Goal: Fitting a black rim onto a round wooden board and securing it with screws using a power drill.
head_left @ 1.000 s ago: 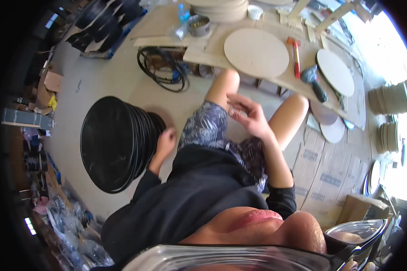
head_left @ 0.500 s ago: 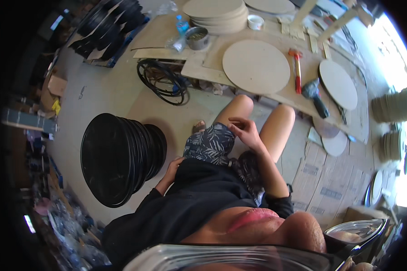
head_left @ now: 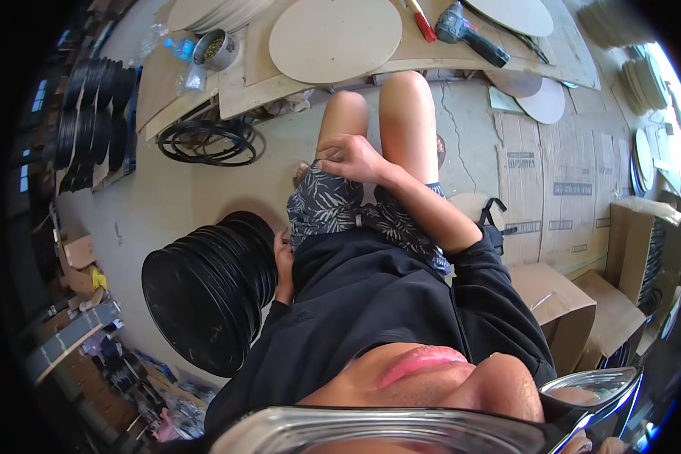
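My right hand [head_left: 352, 159] lies over my left thigh and the dark leaf-patterned shorts [head_left: 325, 198]. Its fingers are loosely bent and apart, with nothing seen in them. Down beside my left hip hangs my left hand [head_left: 284, 261], its fingers partly hidden. Close to it on the floor is a stack of round black discs or rims [head_left: 197, 303]; whether the hand touches them I cannot tell. In front of my knees, a large round pale board [head_left: 335, 38] lies on the worktable [head_left: 242, 98].
A cordless drill [head_left: 469, 34], a red-handled hammer [head_left: 422, 21] and a metal bowl of small parts [head_left: 215, 50] are on the table. Black hoops [head_left: 208, 142] lie by its left end. Cardboard boxes [head_left: 548, 306] stand at right, and black stacks [head_left: 94, 113] far left.
The view has tilted, so the table sits higher in the picture and more boxes show at right. My right hand has lowered onto the thigh.
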`<state>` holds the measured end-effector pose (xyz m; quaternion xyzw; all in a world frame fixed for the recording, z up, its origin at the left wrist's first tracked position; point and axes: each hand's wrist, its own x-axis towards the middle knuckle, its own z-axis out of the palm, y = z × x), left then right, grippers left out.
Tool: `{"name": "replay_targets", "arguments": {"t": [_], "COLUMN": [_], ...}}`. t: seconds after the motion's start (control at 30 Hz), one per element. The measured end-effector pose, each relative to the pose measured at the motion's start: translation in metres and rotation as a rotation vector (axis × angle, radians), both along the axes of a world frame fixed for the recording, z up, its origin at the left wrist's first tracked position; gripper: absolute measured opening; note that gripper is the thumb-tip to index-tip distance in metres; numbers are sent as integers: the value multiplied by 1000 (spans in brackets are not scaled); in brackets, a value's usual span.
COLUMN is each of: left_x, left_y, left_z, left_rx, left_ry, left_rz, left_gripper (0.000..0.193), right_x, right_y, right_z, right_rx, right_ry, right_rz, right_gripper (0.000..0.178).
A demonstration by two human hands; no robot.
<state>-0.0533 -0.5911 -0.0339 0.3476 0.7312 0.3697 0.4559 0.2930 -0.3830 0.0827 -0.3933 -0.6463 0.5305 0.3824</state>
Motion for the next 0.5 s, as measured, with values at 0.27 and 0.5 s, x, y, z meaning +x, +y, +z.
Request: {"name": "replay_targets", "arguments": {"t": [0.27,0.5], "left_x": [-30,13], "left_y": [-95,-68], "left_z": [68,220], "left_rx": [288,541], "left_ry": [770,937], "left_rz": [-580,-519], "left_gripper": [29,7], "right_x": [0,2], "right_y": [2,1], "right_z": [6,-1], "right_rx": [50,46], "right_ry": [-38,7], "right_rz": [-2,16], "right_gripper": [37,39]}}
